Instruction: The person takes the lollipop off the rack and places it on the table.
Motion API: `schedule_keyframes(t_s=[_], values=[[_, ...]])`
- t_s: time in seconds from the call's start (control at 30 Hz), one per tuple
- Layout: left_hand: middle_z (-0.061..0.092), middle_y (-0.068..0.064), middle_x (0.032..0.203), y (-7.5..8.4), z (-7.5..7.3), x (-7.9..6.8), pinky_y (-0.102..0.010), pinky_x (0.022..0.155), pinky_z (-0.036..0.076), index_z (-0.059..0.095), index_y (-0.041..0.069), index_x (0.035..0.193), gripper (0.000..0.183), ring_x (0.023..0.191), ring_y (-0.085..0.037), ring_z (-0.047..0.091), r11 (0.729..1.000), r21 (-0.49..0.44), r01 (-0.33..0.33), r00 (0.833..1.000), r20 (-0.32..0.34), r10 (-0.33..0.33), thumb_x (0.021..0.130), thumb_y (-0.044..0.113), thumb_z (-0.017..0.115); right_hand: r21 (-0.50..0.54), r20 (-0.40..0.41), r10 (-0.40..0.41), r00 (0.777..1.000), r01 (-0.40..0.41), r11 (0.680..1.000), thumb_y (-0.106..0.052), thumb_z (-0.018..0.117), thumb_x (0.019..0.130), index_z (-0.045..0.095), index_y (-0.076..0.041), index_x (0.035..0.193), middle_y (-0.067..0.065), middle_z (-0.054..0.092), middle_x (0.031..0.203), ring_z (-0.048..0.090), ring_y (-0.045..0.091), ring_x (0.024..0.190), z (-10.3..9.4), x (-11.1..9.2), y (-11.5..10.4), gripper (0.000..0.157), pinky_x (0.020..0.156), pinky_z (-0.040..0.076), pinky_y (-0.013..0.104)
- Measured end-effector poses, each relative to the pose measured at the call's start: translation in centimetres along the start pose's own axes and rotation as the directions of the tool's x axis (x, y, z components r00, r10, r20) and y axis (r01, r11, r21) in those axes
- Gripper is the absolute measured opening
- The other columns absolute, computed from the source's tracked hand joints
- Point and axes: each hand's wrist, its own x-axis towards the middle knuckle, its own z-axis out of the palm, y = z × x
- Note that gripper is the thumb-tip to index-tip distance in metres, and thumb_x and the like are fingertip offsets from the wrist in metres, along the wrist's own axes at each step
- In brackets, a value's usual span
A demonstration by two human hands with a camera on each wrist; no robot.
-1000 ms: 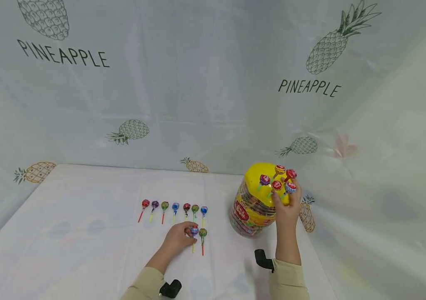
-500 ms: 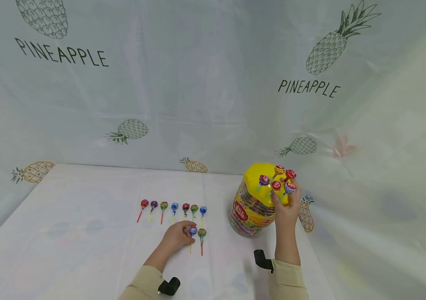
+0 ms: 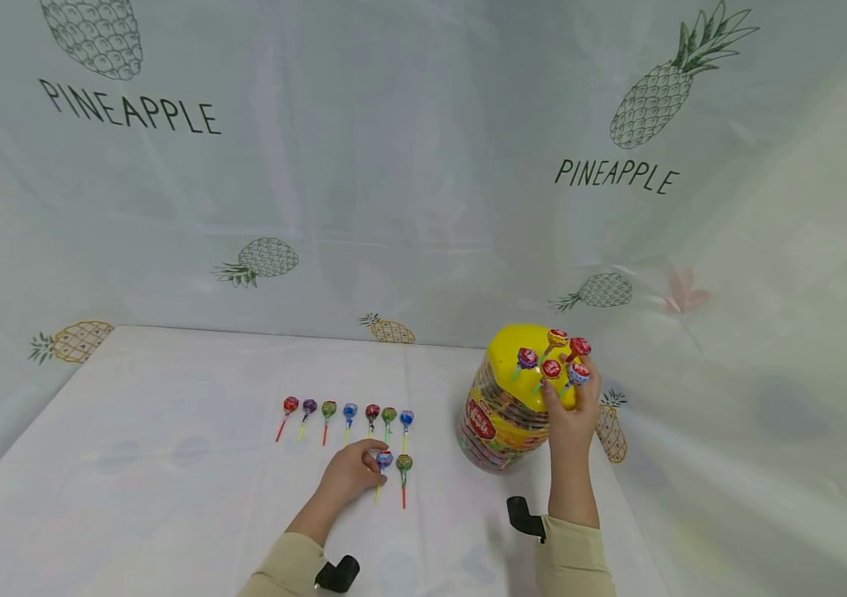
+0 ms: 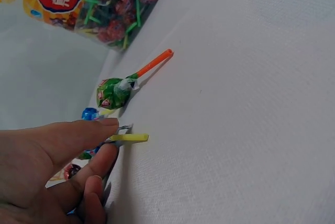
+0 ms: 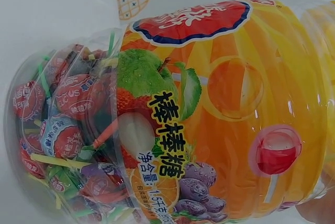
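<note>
Shiny blue-wrapped ball lollipop (image 3: 384,459), yellow stick (image 4: 133,137), left hand (image 3: 351,474) pinching it, right hand (image 3: 571,414) at yellow-lidded clear plastic jar (image 3: 494,419), grip unclear

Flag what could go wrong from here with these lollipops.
The left hand pinches the blue lollipop close beside the green lollipop, so a sideways slip might knock that one askew. Its knuckles lie just below the upper row; a careless lift could disturb it. The right hand is at the yellow lid, close to several lollipops there, and might bump one.
</note>
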Motion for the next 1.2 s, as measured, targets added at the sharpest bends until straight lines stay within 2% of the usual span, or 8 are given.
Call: schedule_keyframes(t_s=[0.27,0.47,0.63,0.83,0.9,0.97,1.07,1.2], values=[[0.056,0.007,0.069,-0.1,0.5,-0.1,-0.031,0.061,0.041,0.068,0.009,0.116,0.044,0.061,-0.013,0.049,0.999,0.033,0.006,1.0,-0.019,-0.005,0.075,0.012,0.083,0.004,0.009,0.034,0.999,-0.034,0.999,-0.007,0.067,0.092,0.047,-0.007,0.145,0.0,0.032,0.15,0.038,0.018,0.13,0.0,0.0,-0.9,0.056,0.096,0.041,0.015],[0.056,0.009,0.068,-0.2,0.6,-0.2,-0.031,0.063,0.041,0.068,0.01,0.117,0.046,0.06,-0.012,0.048,0.999,0.04,-0.014,1.0,-0.026,0.015,0.074,0.014,0.084,-0.014,0.011,-0.015,1.0,0.015,1.0,-0.006,0.064,0.092,0.044,-0.002,0.145,0.011,0.033,0.149,0.038,0.023,0.129,0.4,-0.4,-2.6,0.056,0.097,0.041,0.016],[0.056,0.008,0.068,-0.2,0.5,-0.5,-0.032,0.063,0.041,0.066,0.007,0.121,0.051,0.06,-0.013,0.048,0.999,0.01,-0.03,0.999,-0.024,0.031,0.074,0.013,0.083,0.005,-0.007,0.034,0.999,-0.034,0.999,-0.009,0.067,0.092,0.047,-0.009,0.145,0.001,0.033,0.149,0.038,0.02,0.13,0.1,-0.1,-1.2,0.057,0.096,0.041,0.015],[0.057,0.004,0.075,-0.2,-0.1,-0.5,-0.032,0.062,0.043,0.061,0.008,0.129,0.057,0.065,-0.014,0.051,0.997,-0.08,0.008,0.999,-0.033,-0.011,0.076,0.01,0.083,-0.005,-0.015,0.07,0.997,-0.07,0.998,-0.013,0.067,0.092,0.046,-0.017,0.147,-0.007,0.032,0.149,0.038,0.02,0.131,-0.1,0.0,-0.3,0.059,0.099,0.041,0.018],[0.059,0.003,0.079,0.4,-0.6,-0.5,-0.032,0.062,0.044,0.061,0.009,0.13,0.056,0.068,-0.014,0.052,0.993,-0.114,-0.001,1.0,-0.026,-0.002,0.078,0.009,0.081,-0.004,-0.017,0.068,0.998,-0.068,0.998,-0.013,0.067,0.092,0.046,-0.017,0.146,-0.007,0.033,0.148,0.038,0.02,0.131,-0.2,-0.1,-0.3,0.058,0.099,0.041,0.018],[0.061,0.002,0.083,1.5,-1.3,-0.4,-0.032,0.062,0.045,0.061,0.009,0.13,0.055,0.071,-0.015,0.054,0.99,-0.14,-0.035,0.999,-0.02,0.033,0.079,0.008,0.08,-0.008,-0.02,0.063,0.998,-0.063,0.998,-0.013,0.068,0.092,0.047,-0.017,0.146,-0.007,0.033,0.148,0.038,0.019,0.131,-0.2,-0.1,-0.3,0.058,0.098,0.041,0.017],[0.063,0.0,0.089,3.7,-2.2,-0.3,-0.031,0.06,0.047,0.061,0.01,0.131,0.053,0.076,-0.015,0.055,0.98,-0.172,-0.101,0.995,-0.015,0.1,0.082,0.011,0.079,0.015,-0.019,0.047,0.999,-0.047,0.999,-0.012,0.068,0.092,0.048,-0.015,0.145,-0.006,0.033,0.148,0.038,0.019,0.13,-0.2,-0.1,-0.4,0.056,0.097,0.041,0.016],[0.062,-0.001,0.094,6.7,-2.7,-0.4,-0.029,0.061,0.049,0.062,0.012,0.129,0.049,0.079,-0.015,0.056,0.958,-0.229,-0.173,0.985,-0.051,0.166,0.083,0.013,0.079,0.031,-0.01,0.043,0.999,-0.043,0.999,-0.013,0.068,0.092,0.048,-0.014,0.145,-0.004,0.033,0.148,0.039,0.019,0.129,0.0,-0.1,-0.4,0.057,0.097,0.041,0.016]])
